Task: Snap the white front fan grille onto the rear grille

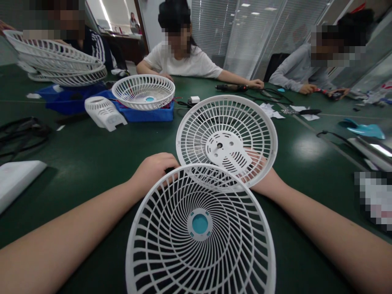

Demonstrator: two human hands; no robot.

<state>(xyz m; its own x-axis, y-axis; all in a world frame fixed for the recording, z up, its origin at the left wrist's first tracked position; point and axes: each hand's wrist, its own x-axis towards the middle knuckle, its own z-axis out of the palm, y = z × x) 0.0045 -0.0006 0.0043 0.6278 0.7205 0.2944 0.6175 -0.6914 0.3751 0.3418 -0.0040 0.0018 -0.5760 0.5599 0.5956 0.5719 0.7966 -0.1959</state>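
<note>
A white front fan grille with a blue centre cap (pixel 200 228) lies near me on the green table (pixel 92 151). Its far rim overlaps a white rear fan grille with a holed centre plate (pixel 226 141), which is tilted up. My left hand (pixel 153 168) is curled at the left of where the two grilles meet, fingers closed on the front grille's rim. My right hand (pixel 260 171) reaches under the rear grille and holds it; its fingers show through the ribs.
Across the table sit three other people. A white grille (pixel 143 92) rests on a blue tray (pixel 143 113), beside a white motor cover (pixel 104 112). Stacked grilles (pixel 58 61) stand far left. Cables (pixel 21 132), a screwdriver (pixel 231 87) and a blue fan blade (pixel 364 129) lie around.
</note>
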